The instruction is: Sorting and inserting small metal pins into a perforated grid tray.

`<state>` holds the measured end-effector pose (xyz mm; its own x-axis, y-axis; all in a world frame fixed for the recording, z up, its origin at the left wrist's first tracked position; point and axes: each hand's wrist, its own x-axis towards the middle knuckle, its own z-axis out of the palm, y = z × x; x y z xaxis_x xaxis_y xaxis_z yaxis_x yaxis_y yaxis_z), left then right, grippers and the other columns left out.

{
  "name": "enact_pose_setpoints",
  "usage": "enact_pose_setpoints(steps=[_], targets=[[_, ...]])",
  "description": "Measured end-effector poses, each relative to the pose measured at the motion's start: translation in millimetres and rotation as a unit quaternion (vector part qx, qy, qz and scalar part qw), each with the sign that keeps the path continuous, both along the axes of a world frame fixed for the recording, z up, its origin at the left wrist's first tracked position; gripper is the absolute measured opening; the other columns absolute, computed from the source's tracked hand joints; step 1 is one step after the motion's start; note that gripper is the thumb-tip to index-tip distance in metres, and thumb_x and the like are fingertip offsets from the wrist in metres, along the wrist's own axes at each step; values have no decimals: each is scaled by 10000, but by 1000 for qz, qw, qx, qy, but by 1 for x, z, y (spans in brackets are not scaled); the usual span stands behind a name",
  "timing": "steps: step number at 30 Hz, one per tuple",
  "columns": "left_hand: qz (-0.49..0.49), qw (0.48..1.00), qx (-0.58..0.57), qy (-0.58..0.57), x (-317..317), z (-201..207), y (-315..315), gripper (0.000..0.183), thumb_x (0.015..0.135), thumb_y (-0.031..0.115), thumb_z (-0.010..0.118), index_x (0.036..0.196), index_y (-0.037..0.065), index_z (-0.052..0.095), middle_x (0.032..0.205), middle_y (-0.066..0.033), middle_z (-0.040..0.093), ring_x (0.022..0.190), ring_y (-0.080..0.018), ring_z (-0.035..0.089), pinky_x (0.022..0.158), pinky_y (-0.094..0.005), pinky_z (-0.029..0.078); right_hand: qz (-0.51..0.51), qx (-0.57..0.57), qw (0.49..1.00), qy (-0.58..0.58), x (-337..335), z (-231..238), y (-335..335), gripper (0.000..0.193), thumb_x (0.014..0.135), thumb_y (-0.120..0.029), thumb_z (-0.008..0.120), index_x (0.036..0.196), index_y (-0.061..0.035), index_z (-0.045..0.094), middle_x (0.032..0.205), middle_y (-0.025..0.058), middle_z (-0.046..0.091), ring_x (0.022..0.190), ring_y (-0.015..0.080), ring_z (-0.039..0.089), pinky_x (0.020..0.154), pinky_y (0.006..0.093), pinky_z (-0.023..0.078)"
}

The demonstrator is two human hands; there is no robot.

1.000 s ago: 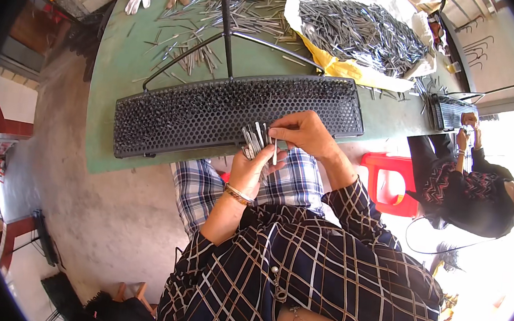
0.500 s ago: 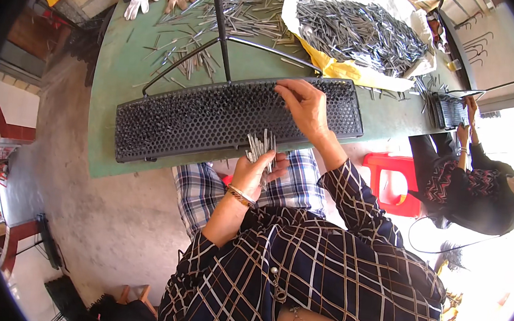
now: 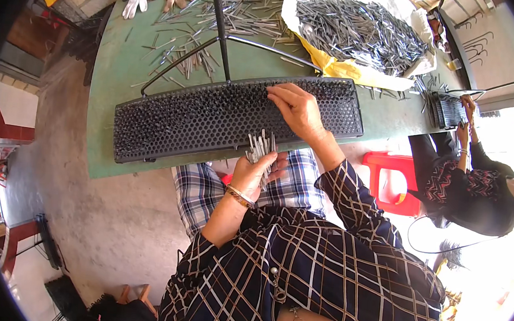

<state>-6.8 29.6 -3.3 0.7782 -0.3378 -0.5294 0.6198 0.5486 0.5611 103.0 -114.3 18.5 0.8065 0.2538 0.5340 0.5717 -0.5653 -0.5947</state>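
Observation:
A long black rack (image 3: 211,126), its face full of round holes, lies along the table's near edge. Many holes on its left and along its far side are filled with dark pins; the right part shows mostly bare holes. Below the rack's middle, my left hand (image 3: 255,171) is closed round a bunch of thin grey metal rods (image 3: 261,142), their ends fanned upward. Over the rack, right of its middle, my right hand (image 3: 300,110) has thumb and forefinger pinched together at the holes. Whatever is between those fingertips is too small to make out.
Behind the rack, a black bar frame (image 3: 221,41) rises from it. Loose rods (image 3: 239,9) litter the green table (image 3: 109,86). An open sack (image 3: 332,64) heaped with rods stands far right, work gloves (image 3: 140,0) far left. A co-worker (image 3: 480,192) handles another rack (image 3: 448,111) beside a red stool (image 3: 390,178).
My right hand has shifted slightly left along the rack, its fingertips still pinched at the holes. My left hand keeps its place with the bunch of rods.

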Motion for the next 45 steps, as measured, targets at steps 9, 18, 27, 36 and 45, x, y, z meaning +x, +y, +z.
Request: enact_pose_setpoints(steps=[9,18,27,36,45], targets=[[28,999,-7,-18,-1,1,1,225,882,131,574,1073,15,559,986,-131,641,863,-176,637,708,-289,552,12,28,976,216,-27,27,-1,198,797,-155,686,945,-23,674,829,74,614,656,165,589,617,302,478],[33,999,12,-35,0,9,-3,210,882,136,574,1074,51,577,1007,-98,648,884,-168,635,720,-298,549,49,131,886,442,-42,22,-11,196,816,-122,674,950,21,673,749,56,664,642,57,575,550,194,467],[68,998,1,-20,-2,6,-5,218,858,132,623,1049,33,587,973,-109,644,884,-199,642,704,-314,563,47,192,868,455,-44,25,-16,183,816,-116,678,932,25,668,720,10,636,586,25,513,508,169,419],[65,998,4,-23,0,6,-7,210,863,142,618,1032,20,591,933,-96,649,837,-192,651,690,-302,565,50,241,845,475,-38,21,-17,197,830,-144,672,959,4,662,734,-4,630,600,24,517,528,166,420],[79,997,6,-2,0,10,-8,210,872,160,608,1028,21,582,943,-116,649,845,-199,653,680,-303,563,9,235,889,392,-31,29,-24,211,819,-149,684,944,20,673,728,26,650,582,52,560,523,186,448]])
